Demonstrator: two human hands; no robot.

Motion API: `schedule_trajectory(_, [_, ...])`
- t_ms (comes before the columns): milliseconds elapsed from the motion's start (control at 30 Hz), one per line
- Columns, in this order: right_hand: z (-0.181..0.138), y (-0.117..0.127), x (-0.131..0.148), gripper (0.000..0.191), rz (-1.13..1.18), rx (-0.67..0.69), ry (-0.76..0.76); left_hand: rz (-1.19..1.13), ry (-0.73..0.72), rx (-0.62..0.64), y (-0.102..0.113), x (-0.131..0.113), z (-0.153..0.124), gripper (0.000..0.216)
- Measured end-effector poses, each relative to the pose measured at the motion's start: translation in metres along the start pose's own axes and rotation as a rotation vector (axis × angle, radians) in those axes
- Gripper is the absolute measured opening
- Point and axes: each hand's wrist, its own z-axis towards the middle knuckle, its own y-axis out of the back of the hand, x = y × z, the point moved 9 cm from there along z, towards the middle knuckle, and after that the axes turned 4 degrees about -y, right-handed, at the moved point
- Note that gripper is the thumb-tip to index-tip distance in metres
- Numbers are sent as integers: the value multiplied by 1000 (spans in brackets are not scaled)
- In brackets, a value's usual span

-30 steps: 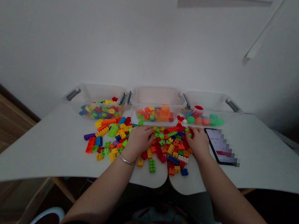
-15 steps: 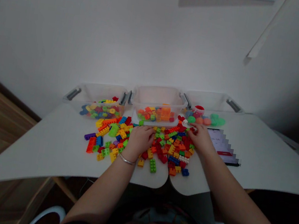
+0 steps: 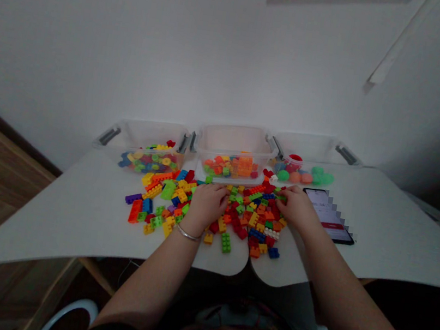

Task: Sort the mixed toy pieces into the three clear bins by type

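Observation:
Many coloured toy building bricks lie loose in a wide pile on the white table. In the middle of this pile rests my left hand, back upward, its fingers curled inward among the bricks. Whatever it may hold is hidden beneath it. My right hand reaches in at the pile's right edge, fingers bent and drawn together close to red and green bricks. I cannot make out what sits between its fingertips. A green brick and a blue brick lie near the table's front edge.
Three clear plastic bins line the wall: the left bin with mixed small pieces, the middle bin with mostly orange bricks, the right bin with round green and orange pieces and a red-topped item. A tablet or phone lies right of my right hand.
My right hand has shifted very slightly at the pile's edge, fingers still bent. My left hand keeps its place in the pile. The whole view has moved a little.

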Motion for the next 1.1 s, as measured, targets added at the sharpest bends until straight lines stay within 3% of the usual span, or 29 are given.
schedule_trajectory(367, [3,2,2,18,37,-67,-69,-6,6,8,1,0,0,21])
schedule_trajectory(633, [1,6,-12,15,215,-205,-65,-9,-1,2,1,-1,0,22])
schedule_trajectory(733, [1,9,-23,18,397,-236,-131,-15,4,-1,1,0,0,21])
schedule_trajectory(900, [0,-1,-34,34,1002,-177,-319,-31,7,-15,0,0,0,23])
schedule_trajectory(1000, [-3,-6,-23,39,1233,-117,-362,-72,-23,-41,2,-2,-1,25])
schedule_trajectory(1100, [-8,-6,1,38,1297,-69,-332,-87,-47,-83,10,-3,-2,26])
